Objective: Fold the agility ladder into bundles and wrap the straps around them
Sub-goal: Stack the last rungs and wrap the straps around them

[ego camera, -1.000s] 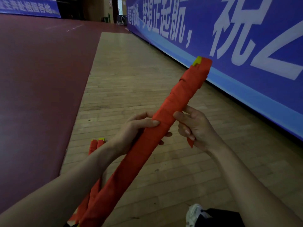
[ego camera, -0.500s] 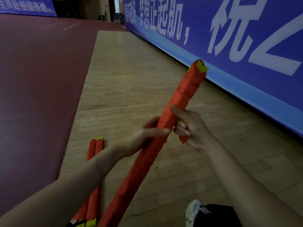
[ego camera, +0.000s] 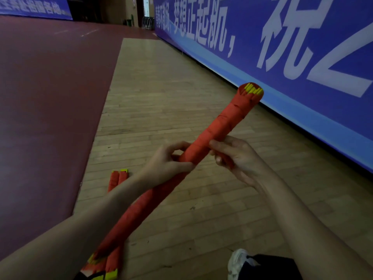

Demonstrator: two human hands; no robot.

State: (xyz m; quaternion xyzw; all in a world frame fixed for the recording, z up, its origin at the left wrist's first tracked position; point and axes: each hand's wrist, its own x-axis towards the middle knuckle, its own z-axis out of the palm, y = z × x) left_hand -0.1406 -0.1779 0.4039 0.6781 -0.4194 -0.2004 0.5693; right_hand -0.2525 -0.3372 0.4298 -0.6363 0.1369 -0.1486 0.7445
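Nearly done: wrapped red bundle (ego camera: 218, 128) gripped by the left hand (ego camera: 167, 161) and pinched by the right hand (ego camera: 237, 156), maybe only the last tuck left (two finished bundles (ego camera: 118, 178) down left of the hands).

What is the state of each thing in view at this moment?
Held bundle: wrapped in strap, lifted off the floor, tilted.
Left hand: grips the held bundle.
Right hand: fingers curled, holds the held bundle.
Floor bundles: wrapped, lying side by side on the floor.
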